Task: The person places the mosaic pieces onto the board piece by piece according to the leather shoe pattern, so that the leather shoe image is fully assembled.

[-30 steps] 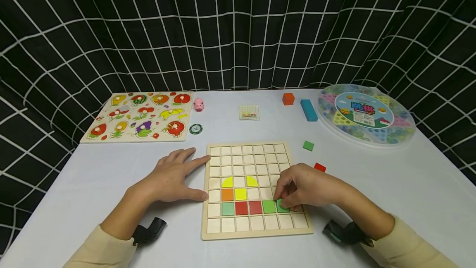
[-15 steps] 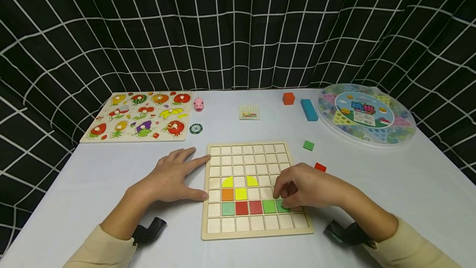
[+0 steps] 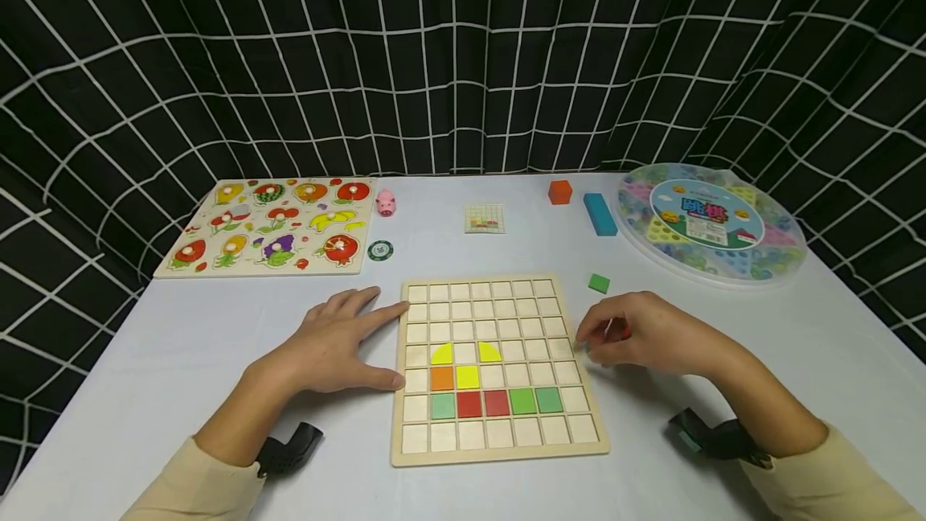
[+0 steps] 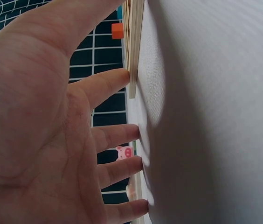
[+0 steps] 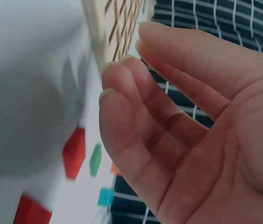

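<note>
A wooden grid board [image 3: 499, 455] lies on the white table. Set in its cells are an orange square [image 3: 442, 379], a yellow square [image 3: 468, 377], two yellow quarter-round pieces, and a row of green and red squares ending at a green tile [image 3: 549, 400]. My left hand [image 3: 329, 344] has its fingers spread, thumb and index fingertip touching the board's left edge. My right hand [image 3: 644, 336] hovers just off the right edge, fingers loosely bent. In the right wrist view nothing shows between its thumb and fingers. A red tile [image 5: 74, 154] lies near it, mostly hidden in the head view.
A loose green tile [image 3: 599, 283] lies beyond the right hand. Farther back are a small pattern card [image 3: 485, 219], an orange block [image 3: 560, 192], a blue block [image 3: 600, 215], a round game box [image 3: 781, 239], a fruit puzzle [image 3: 246, 268], a pink pig [image 3: 386, 203] and a chip [image 3: 379, 251].
My right hand has let go of the green tile, which now lies fully visible in its cell, and has moved right and away from me, off the board. The left hand has stayed put.
</note>
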The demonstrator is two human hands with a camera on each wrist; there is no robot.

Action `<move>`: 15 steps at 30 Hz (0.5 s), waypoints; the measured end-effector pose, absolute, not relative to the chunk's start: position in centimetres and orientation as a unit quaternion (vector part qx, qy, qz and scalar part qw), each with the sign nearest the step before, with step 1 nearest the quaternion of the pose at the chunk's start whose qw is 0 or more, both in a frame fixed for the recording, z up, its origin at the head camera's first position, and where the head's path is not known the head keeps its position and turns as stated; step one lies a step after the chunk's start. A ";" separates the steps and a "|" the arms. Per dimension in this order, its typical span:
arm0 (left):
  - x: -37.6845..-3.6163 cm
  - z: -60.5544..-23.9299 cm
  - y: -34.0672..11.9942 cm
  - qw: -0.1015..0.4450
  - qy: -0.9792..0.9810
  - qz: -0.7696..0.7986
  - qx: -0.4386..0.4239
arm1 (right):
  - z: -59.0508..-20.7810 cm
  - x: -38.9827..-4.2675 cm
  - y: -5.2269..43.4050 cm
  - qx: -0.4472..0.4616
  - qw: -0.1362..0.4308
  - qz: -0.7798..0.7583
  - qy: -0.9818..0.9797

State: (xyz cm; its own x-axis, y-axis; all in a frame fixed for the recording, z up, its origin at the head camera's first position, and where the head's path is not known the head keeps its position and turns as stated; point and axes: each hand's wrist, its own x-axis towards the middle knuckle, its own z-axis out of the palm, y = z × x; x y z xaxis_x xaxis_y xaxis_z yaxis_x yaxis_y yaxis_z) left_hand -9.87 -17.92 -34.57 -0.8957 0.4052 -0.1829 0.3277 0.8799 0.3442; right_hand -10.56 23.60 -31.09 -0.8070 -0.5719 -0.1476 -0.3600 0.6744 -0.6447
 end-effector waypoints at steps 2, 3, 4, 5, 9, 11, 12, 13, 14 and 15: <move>-9.9 -34.6 -17.9 0.126 0.961 0.154 0.190 | -31.2 -10.8 24.3 -0.246 0.163 -0.304 0.906; -9.8 -34.6 -17.9 0.126 0.961 0.154 0.190 | -31.3 -11.0 24.7 -0.238 0.160 -0.302 0.909; -9.8 -34.6 -17.9 0.127 0.961 0.154 0.190 | -31.4 -11.2 25.0 -0.231 0.157 -0.299 0.912; -9.8 -34.6 -17.9 0.127 0.961 0.154 0.189 | -31.4 -11.4 25.3 -0.224 0.155 -0.296 0.916; -9.8 -34.6 -17.8 0.125 0.962 0.153 0.191 | -31.7 -12.1 26.1 -0.192 0.152 -0.283 0.927; -9.8 -34.6 -17.8 0.124 0.962 0.153 0.190 | -31.8 -12.6 26.4 -0.183 0.149 -0.278 0.931; -9.8 -34.6 -17.8 0.124 0.962 0.152 0.190 | -31.9 -12.9 26.5 -0.179 0.146 -0.275 0.933; -9.8 -34.6 -17.8 0.124 0.962 0.152 0.190 | -31.9 -13.2 26.7 -0.174 0.143 -0.271 0.936; -9.8 -34.6 -17.8 0.124 0.962 0.153 0.190 | -32.0 -13.5 26.8 -0.170 0.141 -0.268 0.938; -9.8 -34.6 -17.8 0.124 0.962 0.153 0.190 | -32.1 -13.9 26.9 -0.165 0.138 -0.265 0.940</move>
State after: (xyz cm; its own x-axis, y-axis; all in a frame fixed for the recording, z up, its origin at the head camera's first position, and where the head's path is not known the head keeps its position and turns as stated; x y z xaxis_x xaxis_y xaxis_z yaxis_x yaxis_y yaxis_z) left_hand -9.82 -17.79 -34.57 -0.8970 0.4037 -0.1798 0.3277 0.8806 0.3423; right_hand -13.94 26.87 -32.07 -0.9075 -0.3831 -0.1723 -0.2365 0.8050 -0.5441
